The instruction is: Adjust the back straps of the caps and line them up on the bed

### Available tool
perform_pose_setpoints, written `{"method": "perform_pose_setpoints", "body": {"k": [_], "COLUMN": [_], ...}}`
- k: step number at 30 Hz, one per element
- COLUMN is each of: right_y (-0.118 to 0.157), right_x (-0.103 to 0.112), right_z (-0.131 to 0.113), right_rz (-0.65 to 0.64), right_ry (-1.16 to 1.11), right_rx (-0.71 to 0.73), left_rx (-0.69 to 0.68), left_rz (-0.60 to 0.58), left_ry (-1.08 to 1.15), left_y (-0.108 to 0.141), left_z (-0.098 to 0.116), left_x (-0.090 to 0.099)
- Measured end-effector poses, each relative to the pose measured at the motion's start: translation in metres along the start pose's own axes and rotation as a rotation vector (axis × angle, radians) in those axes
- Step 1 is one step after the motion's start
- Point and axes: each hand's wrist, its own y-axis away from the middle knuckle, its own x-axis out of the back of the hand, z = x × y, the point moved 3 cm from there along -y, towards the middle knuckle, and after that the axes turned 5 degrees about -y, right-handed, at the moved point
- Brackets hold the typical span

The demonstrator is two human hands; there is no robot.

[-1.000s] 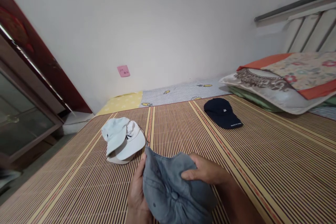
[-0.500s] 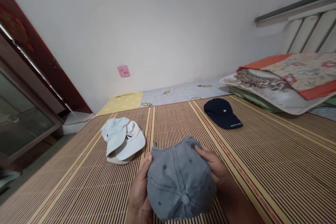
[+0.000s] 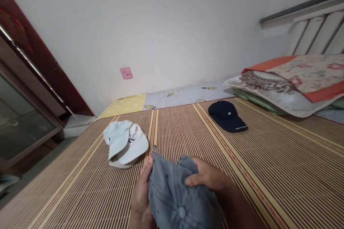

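I see left hand (image 3: 141,195) and right hand (image 3: 211,175), half-curled, gripping grey cap (image 3: 172,191); navy cap (image 3: 225,117) at its one o'clock.

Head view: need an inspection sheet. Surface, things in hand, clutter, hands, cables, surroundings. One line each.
Surface: striped mat, patterned cloth along its far edge.
Things in hand: grey cap, crown creased, top button showing.
Clutter: overlapping pale caps, picture left; dark cap, right of centre.
Hands: left hand holds the cap's left side; right hand grips the other, thumb on the crown.
Cables: nothing seen.
Surroundings: pale wall with pink note; pillow at far right.
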Motion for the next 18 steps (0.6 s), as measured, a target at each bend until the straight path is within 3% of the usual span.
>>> {"method": "perform_pose_setpoints", "body": {"k": [3,8,10,13,16,18], "right_y": [-0.005,0.018,0.027,0.026,0.016,0.013], "right_x": [0.001,-0.010,-0.016,-0.012,0.003,0.014], "right_z": [-0.018,-0.054,-0.063,-0.060,-0.047,-0.042], "right_rz": [0.153,0.597,0.610,0.405,0.185,0.223], "right_ry": [0.099,0.383,0.496,0.494,0.370,0.275], "right_rx": [0.184,0.568,0.668,0.510,0.243,0.188], "left_rx": [-0.091,-0.558,-0.668,-0.581,-0.245,-0.151], "left_rz": [-0.006,0.127,0.147,0.062,-0.061,-0.104], "left_ry": [-0.103,-0.548,-0.585,-0.570,-0.490,-0.417], "left_y": [0.010,0.045,0.053,0.044,0.022,0.012], "left_z": [0.008,0.026,0.028,0.022,0.007,0.001], "left_x": [-0.011,-0.030,-0.033,-0.031,-0.022,-0.018]}}
